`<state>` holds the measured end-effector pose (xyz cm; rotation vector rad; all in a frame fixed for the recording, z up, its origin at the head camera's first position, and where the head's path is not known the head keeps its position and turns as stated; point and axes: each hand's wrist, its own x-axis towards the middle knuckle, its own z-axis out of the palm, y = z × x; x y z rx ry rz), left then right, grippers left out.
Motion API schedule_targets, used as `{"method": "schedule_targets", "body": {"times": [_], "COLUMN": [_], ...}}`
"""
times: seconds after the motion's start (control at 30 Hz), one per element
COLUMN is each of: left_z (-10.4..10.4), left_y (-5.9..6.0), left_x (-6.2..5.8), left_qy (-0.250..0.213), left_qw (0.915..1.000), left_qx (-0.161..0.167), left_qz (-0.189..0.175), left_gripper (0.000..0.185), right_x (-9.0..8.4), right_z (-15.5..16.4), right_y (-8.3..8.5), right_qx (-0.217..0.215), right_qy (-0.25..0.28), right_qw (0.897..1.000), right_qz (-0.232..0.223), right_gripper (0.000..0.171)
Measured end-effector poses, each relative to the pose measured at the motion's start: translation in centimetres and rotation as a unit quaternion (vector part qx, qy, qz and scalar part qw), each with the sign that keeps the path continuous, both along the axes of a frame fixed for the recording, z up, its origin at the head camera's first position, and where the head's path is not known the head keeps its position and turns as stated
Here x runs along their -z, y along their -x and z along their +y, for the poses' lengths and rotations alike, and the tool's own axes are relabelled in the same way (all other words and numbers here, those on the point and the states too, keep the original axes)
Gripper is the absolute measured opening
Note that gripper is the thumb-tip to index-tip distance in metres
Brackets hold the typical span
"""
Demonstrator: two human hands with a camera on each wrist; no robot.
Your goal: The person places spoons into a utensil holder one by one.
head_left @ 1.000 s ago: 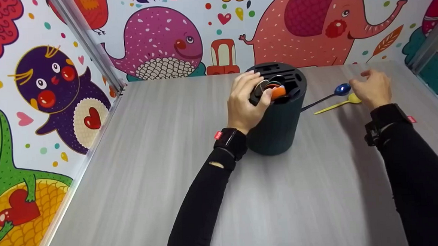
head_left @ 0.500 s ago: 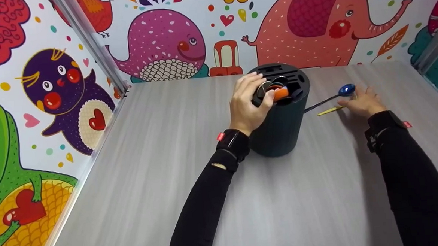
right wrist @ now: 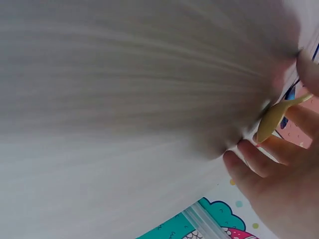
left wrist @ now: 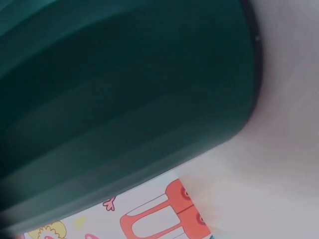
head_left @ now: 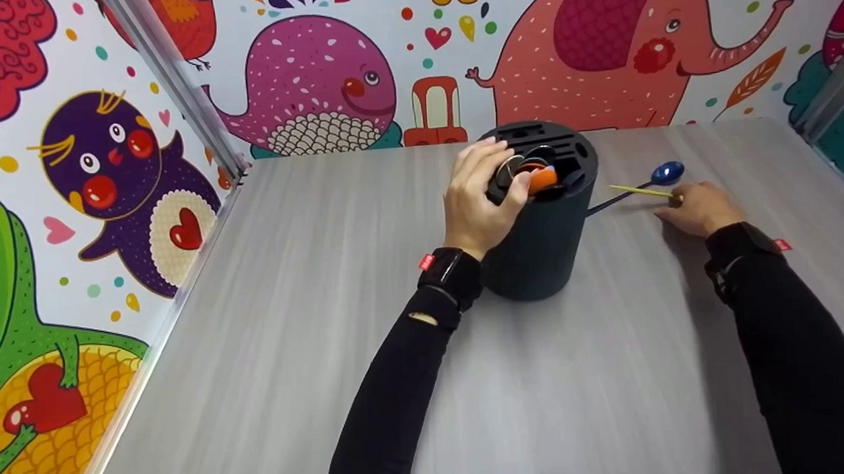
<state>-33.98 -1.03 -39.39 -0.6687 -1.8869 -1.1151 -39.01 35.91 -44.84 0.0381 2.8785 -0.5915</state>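
Pick-up step, as I read it: right hand (head_left: 698,208) pinches the yellow spoon (head_left: 640,191) at the bowl end, handle aimed at the holder (head_left: 545,238); spoon looks just clear of the table (head_left: 546,404); left hand (head_left: 479,201) curls over the holder's rim, steadying it; orange and metal utensils (head_left: 534,173) already slotted; blue spoon (head_left: 661,175) lies just beside, untouched. Next move likely needs the handle lined up with a free slot.

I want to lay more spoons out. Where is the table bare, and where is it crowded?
Bare: the wide stretch left of the dark holder up to the wall, and the near table between both sleeves. Crowded: right of the holder, where the blue spoon lies beside the right hand gripping the yellow spoon.
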Motion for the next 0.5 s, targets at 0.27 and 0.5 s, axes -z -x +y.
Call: {"method": "schedule_targets", "body": {"times": [0.27,0.5], "left_z": [0.0,0.1], "left_y": [0.0,0.0], "left_x": [0.0,0.0], "left_qy": [-0.002,-0.001], "left_qw": [1.0,0.9999], "left_qx": [0.003,0.005], "left_qz": [-0.003,-0.009], "left_gripper": [0.041,0.041], "right_x": [0.0,-0.6], "right_z": [-0.2,0.7], "right_y": [-0.2,-0.8], "right_qx": [-0.001,0.05], "right_qy": [0.001,0.113], "right_qw": [1.0,0.992], "right_qz": [0.019,-0.013], "right_gripper": [0.034,0.063]}}
